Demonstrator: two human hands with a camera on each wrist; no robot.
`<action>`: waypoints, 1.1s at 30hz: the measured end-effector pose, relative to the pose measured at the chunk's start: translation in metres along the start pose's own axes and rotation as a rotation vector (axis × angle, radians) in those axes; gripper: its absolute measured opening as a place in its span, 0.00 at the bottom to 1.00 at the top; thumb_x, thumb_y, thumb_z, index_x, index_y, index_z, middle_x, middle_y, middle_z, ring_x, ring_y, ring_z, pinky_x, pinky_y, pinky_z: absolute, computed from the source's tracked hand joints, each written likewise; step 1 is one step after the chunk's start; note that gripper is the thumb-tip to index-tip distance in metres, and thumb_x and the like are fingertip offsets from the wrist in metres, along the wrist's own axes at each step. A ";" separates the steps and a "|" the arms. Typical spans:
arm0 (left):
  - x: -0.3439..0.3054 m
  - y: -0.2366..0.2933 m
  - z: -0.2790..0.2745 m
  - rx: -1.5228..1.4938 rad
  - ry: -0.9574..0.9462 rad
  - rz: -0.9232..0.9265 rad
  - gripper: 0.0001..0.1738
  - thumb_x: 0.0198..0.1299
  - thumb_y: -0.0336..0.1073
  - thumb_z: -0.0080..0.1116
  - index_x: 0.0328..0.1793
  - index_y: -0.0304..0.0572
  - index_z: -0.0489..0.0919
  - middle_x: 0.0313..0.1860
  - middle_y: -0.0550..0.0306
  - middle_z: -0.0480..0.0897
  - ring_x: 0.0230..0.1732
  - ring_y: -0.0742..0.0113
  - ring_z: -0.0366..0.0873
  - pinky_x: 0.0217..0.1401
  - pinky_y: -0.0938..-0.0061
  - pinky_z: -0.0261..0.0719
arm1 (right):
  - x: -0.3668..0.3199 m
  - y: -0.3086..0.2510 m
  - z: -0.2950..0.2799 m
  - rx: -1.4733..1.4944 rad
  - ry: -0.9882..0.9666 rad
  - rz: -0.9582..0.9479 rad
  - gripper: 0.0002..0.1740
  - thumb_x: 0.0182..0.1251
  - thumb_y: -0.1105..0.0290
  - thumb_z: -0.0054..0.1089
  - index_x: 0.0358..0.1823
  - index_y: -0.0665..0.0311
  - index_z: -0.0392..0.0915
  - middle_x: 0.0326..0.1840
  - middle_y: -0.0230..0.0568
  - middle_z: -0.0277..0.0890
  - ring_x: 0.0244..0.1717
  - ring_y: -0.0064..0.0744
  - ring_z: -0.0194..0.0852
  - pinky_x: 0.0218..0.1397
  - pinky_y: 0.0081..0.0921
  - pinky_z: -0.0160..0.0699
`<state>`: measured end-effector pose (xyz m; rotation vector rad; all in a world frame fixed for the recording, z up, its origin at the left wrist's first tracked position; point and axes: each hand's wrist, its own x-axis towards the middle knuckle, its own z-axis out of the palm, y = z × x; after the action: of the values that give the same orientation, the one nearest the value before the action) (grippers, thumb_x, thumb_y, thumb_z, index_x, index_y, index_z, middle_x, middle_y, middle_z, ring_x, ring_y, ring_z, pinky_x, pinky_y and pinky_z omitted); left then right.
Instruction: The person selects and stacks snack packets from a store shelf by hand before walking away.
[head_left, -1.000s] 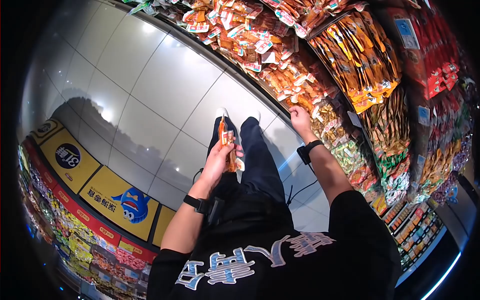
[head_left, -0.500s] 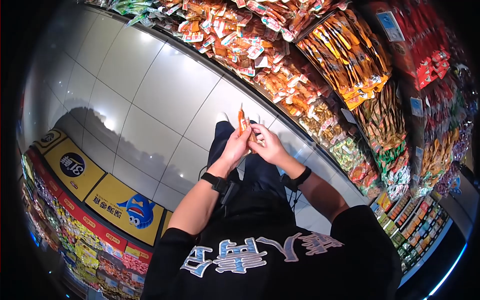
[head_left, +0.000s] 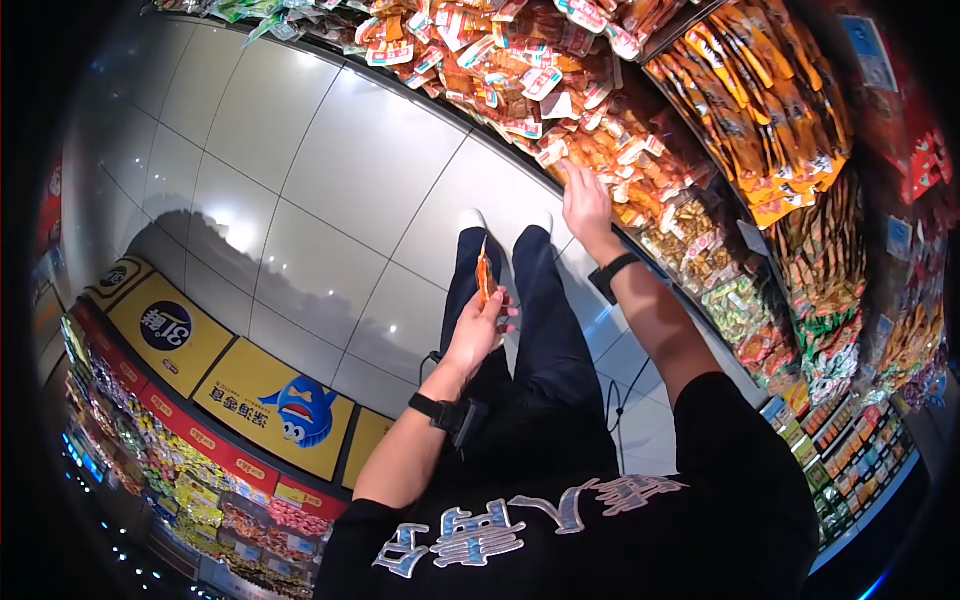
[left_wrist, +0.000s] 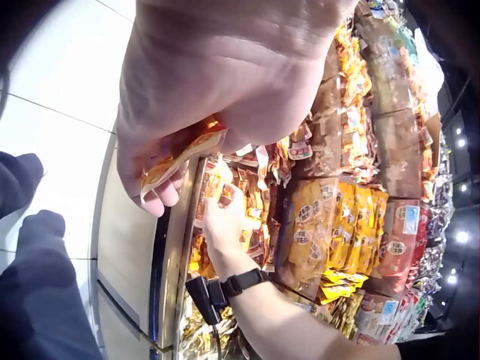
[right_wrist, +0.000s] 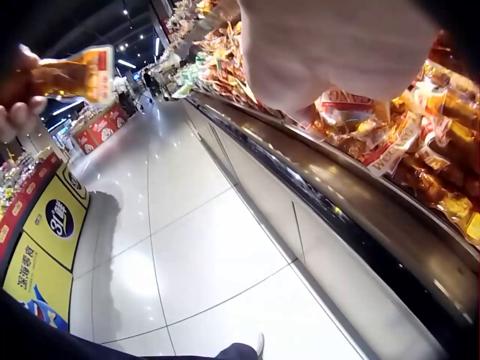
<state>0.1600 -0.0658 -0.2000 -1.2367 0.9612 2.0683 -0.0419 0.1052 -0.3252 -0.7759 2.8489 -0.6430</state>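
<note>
My left hand (head_left: 476,332) grips a small orange-red snack packet (head_left: 485,275) above the legs. In the left wrist view the packet (left_wrist: 184,157) lies under the curled fingers of that hand (left_wrist: 217,75); its printed end (right_wrist: 101,73) sticks out in the right wrist view. My right hand (head_left: 588,208) reaches over the shelf edge, fingers extended to the loose orange and red packets (head_left: 625,155). Seen from the left wrist, the right hand (left_wrist: 226,225) is low among them. The right wrist view hides its fingertips behind the hand (right_wrist: 330,60), so contact is unclear.
A metal shelf rim (right_wrist: 330,169) runs along the bin's front. Upright orange packs (head_left: 765,110) and red packs (head_left: 910,150) stand farther right. Across the tiled floor (head_left: 330,220) is another snack display with yellow panels (head_left: 270,400). A cable (head_left: 615,400) hangs beside the right leg.
Half a second ago both hands met at the packet; my right hand has since moved away to the bin, where it also was a second ago. The left hand still holds the packet.
</note>
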 end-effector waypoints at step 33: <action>0.001 0.020 0.003 0.138 -0.160 -0.149 0.21 0.70 0.30 0.33 0.67 0.32 0.56 0.42 0.43 0.82 0.37 0.57 0.84 0.45 0.64 0.85 | -0.005 0.021 -0.007 -0.355 -0.228 -0.221 0.31 0.59 0.75 0.50 0.68 0.66 0.67 0.78 0.49 0.53 0.80 0.43 0.46 0.80 0.42 0.46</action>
<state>0.1431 -0.0754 -0.1938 -1.0231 0.8938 1.9187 -0.0490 0.1262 -0.3284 -1.1450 2.7173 -0.0552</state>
